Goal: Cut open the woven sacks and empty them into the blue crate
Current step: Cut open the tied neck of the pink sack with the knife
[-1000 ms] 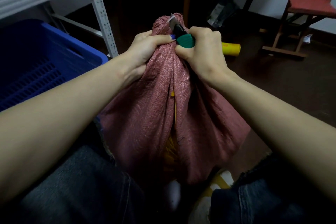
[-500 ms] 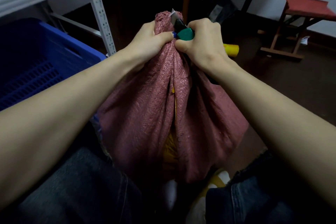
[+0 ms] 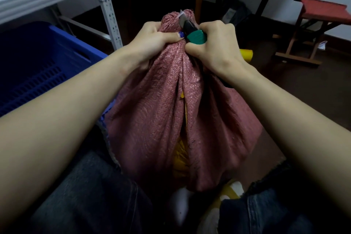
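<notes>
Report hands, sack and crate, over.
Left hand grips the sack by its bunched neck. Right hand holds the knife, blade at the neck's top. Sack upright, not emptied. Crate on the left, shelf post beside it.

Sack (image 3: 161, 112): pink, woven texture. Crate (image 3: 34, 66): blue, slotted. Knife (image 3: 195, 36): green and black handle. Stool (image 3: 322, 8): red top. Thumbnail (image 3: 181, 34): blue. Jeans (image 3: 85, 195): dark denim.
</notes>
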Available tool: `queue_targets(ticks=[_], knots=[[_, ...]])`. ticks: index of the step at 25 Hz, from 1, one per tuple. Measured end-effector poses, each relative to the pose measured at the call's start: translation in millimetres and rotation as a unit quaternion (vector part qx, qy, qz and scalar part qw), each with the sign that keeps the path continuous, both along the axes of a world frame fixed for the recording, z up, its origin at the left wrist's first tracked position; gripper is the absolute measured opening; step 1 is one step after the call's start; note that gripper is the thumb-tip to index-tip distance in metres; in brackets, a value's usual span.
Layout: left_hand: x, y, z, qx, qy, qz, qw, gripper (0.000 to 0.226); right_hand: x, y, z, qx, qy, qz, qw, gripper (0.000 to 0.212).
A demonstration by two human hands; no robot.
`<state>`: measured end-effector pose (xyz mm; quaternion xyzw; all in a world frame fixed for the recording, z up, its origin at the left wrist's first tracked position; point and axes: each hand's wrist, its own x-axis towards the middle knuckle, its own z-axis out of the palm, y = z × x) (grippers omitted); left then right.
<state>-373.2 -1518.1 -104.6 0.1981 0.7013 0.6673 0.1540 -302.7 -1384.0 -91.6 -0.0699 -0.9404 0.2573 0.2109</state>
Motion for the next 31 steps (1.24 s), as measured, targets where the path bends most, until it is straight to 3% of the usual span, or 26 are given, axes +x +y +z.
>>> queue_targets(ticks=[8,16,23,27,31], knots=[[-1.8,0.8,0.1,-0.005,0.006,-0.024,1.000,0.014,7.4,6.0,7.5,0.012,-0.018,0.008,1.000,0.024],[3.0,-1.6,2.8,-0.110,0.162,-0.015,0.981,0.013,6.0,8.5,20.9,-0.028,-0.078,0.011,0.997,0.032],[-5.3,-0.6,1.4,-0.208,0.184,0.030,0.960,0.057,7.9,7.6,15.8,0.012,-0.064,0.002,0.998,0.021],[-4.9,0.2,3.9,-0.247,0.197,0.039,0.948,0.041,9.4,10.0,15.1,0.047,-0.076,-0.004,0.996,0.018],[-2.9,1.7,4.3,-0.293,0.262,0.063,0.917,0.028,10.6,12.9,17.2,0.082,-0.092,-0.005,0.992,0.020]])
